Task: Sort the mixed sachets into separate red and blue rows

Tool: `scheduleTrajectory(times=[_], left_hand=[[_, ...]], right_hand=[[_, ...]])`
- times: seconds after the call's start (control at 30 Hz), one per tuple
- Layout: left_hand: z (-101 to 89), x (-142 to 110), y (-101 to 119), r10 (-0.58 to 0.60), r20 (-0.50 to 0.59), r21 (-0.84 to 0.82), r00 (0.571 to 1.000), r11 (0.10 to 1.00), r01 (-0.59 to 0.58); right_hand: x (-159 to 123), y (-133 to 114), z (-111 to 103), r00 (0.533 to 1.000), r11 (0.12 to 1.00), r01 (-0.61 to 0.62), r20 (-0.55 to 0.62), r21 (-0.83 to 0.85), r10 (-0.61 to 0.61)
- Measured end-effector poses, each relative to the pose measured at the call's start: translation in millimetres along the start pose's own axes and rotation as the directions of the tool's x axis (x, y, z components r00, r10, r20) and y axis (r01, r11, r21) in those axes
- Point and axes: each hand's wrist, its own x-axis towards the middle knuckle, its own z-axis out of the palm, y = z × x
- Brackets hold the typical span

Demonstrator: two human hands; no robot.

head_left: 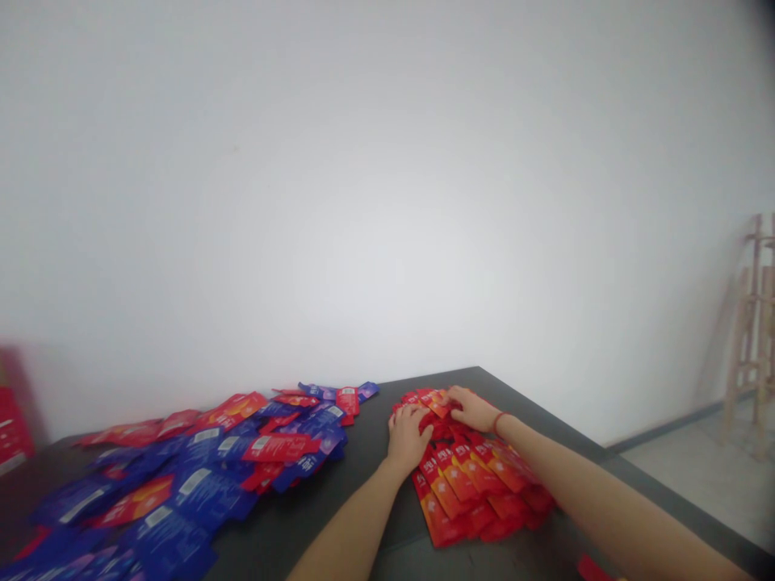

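Red and orange, glossy: a pile of packets [463, 484] on the dark table [368, 452], right of centre and near the table's far corner. The near packets overlap in fanned rows; the far end is partly hidden by the hands.

Risks, my reading. Slick-looking wrappers, layered unevenly: a sideways push from either hand could make the upper ones slide and spoil the rows. Fingers catching a loose edge might drag neighbours along. The right forearm passes over the pile's right side; if it dips, it could brush packets toward the table's right edge. A leftward spill might mix with the blue and red heap [206, 472], itself loose and sprawling.

Hands. Left hand [408, 440] at the pile's far left side, back up, fingers bent over the packets, thumb apart and pointing inward; not clenched. Right hand [475, 410] at the far right side, reaching in from the right, fingers curled down onto the packets, wrist raised a little, red band [497, 421] round it. Both touch the pile; cannot tell if either has a packet pinched. Forearms come up from the lower edge of view, converging on the pile.

Farther out: a scrap of red [592, 569] at the near edge of view, a blurred red object [13, 432] far left, pale wall [387, 202] behind, wooden stand [747, 347] at right.
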Motion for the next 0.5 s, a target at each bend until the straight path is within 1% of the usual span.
scheduleTrajectory(times=[0.1, 0.17, 0.27, 0.4, 0.5], left_hand=[[3.4, 0.5, 0.0, -0.027, -0.029, -0.009, 0.999, 1.0, 0.027], [6.2, 2.3, -1.3, -0.037, -0.02, -0.017, 0.999, 0.999, 0.037], [7.9, 4.1, -3.3, -0.019, -0.001, -0.035, 1.0, 0.999, 0.018], [4.9, 3.0, -2.7, 0.021, -0.026, -0.069, 0.999, 0.997, -0.023], [2.3, 1.2, -0.8, 0.023, -0.054, -0.088, 0.998, 0.996, -0.028]], right_hand=[[3.7, -2.2, 3.2, 0.999, 0.999, -0.039, -0.016, -0.004, 0.039], [6.4, -2.5, 6.2, 0.996, 0.996, -0.086, -0.016, -0.005, 0.086], [8.1, -2.3, 8.1, 0.989, 0.989, -0.146, 0.006, -0.014, 0.146], [3.8, -5.2, 4.1, 0.988, 0.988, -0.148, 0.027, -0.034, 0.149], [-1.6, -10.2, 0.6, 0.99, 0.989, -0.14, 0.025, -0.054, 0.141]])
